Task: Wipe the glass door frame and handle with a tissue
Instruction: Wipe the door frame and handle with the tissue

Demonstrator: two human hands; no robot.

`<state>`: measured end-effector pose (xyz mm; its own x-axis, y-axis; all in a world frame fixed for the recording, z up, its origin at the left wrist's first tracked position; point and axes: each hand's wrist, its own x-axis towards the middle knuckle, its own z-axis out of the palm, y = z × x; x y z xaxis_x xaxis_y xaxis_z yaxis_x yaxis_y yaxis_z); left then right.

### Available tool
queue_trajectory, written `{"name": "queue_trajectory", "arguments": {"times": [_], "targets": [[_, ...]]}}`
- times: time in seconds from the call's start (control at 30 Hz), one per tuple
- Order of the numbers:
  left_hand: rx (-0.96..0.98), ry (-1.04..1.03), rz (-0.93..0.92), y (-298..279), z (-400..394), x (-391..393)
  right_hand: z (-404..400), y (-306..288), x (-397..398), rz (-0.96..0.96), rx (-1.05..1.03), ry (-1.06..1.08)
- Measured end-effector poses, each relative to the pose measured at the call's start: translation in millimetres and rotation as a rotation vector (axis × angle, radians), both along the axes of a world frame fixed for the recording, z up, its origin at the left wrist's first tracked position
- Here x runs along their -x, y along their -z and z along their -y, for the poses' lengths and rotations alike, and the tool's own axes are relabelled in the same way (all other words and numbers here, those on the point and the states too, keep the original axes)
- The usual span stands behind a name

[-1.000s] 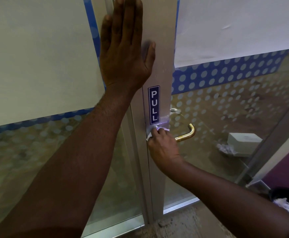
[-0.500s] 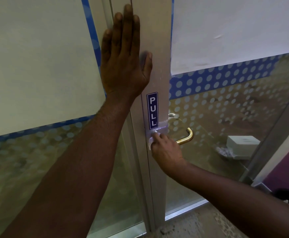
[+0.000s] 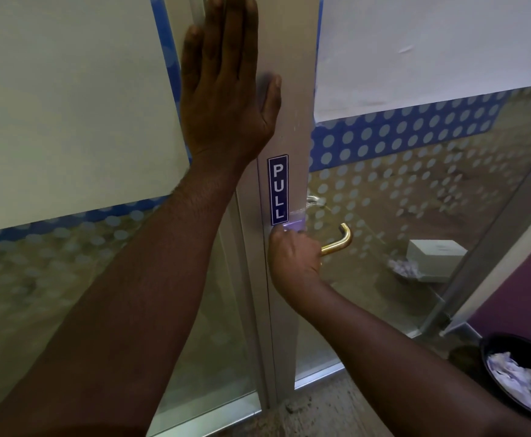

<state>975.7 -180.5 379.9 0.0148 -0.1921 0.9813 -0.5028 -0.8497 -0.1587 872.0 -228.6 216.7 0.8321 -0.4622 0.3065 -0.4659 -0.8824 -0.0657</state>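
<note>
- Right hand point(image 3: 295, 260) is closing around a tissue point(image 3: 292, 228) and pressing it against the door frame point(image 3: 292, 127), just under the PULL sticker point(image 3: 278, 189); only a pale sliver of tissue is showing above the knuckles
- Left hand point(image 3: 226, 89) is lying open and flat, palm on the frame higher up, holding nothing
- Progress, as judged: frame wiping is underway at handle height; brass handle point(image 3: 339, 242), just right of the wiping hand, is apparently waiting its turn; lower frame likewise
</note>
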Motion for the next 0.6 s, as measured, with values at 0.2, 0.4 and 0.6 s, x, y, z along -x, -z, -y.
{"name": "queue_trajectory", "arguments": {"times": [0.2,0.4,0.6], "targets": [[-0.016,0.018,-0.014,0,-2,3,27,-7,-2,-0.030,-0.203,0.018],[-0.018,0.002,-0.008,-1,0,0,35,-14,-6,-0.079,-0.340,0.011],[-0.012,-0.005,0.026,0,1,-3,34,-28,-2,-0.095,-0.373,-0.023]]}}
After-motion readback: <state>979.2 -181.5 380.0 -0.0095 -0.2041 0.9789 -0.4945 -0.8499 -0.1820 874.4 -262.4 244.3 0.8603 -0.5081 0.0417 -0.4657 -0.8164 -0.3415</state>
